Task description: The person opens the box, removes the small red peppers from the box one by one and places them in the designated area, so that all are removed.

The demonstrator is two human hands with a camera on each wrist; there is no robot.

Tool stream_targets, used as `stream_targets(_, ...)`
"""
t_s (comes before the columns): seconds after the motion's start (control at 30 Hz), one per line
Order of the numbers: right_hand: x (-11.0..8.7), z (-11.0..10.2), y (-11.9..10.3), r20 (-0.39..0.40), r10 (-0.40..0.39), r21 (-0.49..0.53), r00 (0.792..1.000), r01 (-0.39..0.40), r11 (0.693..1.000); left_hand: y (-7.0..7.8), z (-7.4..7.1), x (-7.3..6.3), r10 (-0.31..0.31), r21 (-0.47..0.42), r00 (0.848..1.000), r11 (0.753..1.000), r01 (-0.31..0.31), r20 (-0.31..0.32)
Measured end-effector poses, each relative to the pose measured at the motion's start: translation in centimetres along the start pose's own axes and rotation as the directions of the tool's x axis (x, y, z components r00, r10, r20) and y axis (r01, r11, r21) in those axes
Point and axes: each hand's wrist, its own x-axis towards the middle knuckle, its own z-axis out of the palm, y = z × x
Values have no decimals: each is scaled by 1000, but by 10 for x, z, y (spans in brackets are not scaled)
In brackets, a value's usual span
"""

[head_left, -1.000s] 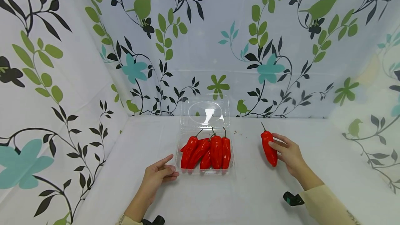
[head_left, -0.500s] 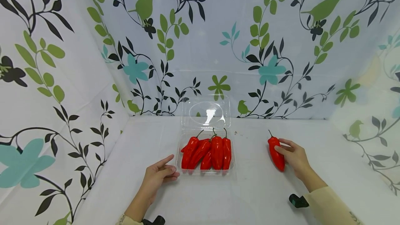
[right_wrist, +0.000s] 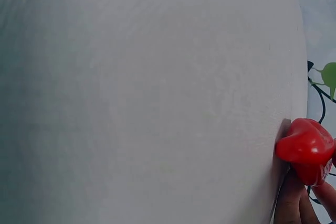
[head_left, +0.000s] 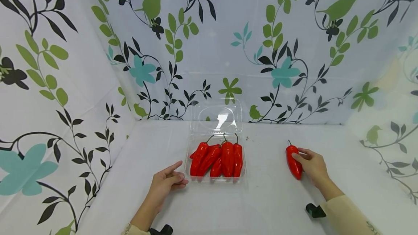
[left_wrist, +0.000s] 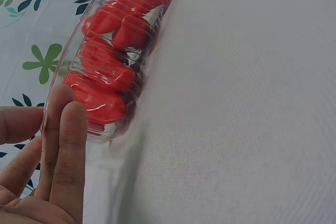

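Note:
My right hand (head_left: 312,166) grips a red pepper (head_left: 293,162) at the right of the table, its stem pointing away from me. In the right wrist view, the pepper's rounded red end (right_wrist: 305,145) lies close to the white cloth, with fingertips around it. My left hand (head_left: 166,184) is at the near left corner of a clear plastic clamshell box (head_left: 243,177), fingers mostly straight. In the left wrist view, its fingers (left_wrist: 71,150) overlap the box's rim. Several red peppers (head_left: 226,159) lie side by side inside, stems mostly pointing away.
The box's clear lid (head_left: 216,117) stands raised at the back, against a patterned cloth backdrop (head_left: 196,46). White cloth (head_left: 267,206) covers the table. Small dark specks (head_left: 247,138) lie right of the box. A black wrist device (head_left: 315,210) is below my right hand.
My right hand has carried its pepper rightward and slightly nearer to me. The left hand, the box and the peppers inside have stayed in place.

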Motion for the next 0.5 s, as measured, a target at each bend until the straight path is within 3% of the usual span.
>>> stream_targets(0.5, 1, -2, 3, -24, -4, -16, 1000, 3, 1000, 2, 1, 0, -10, -4, 1000, 1000, 10, -8)
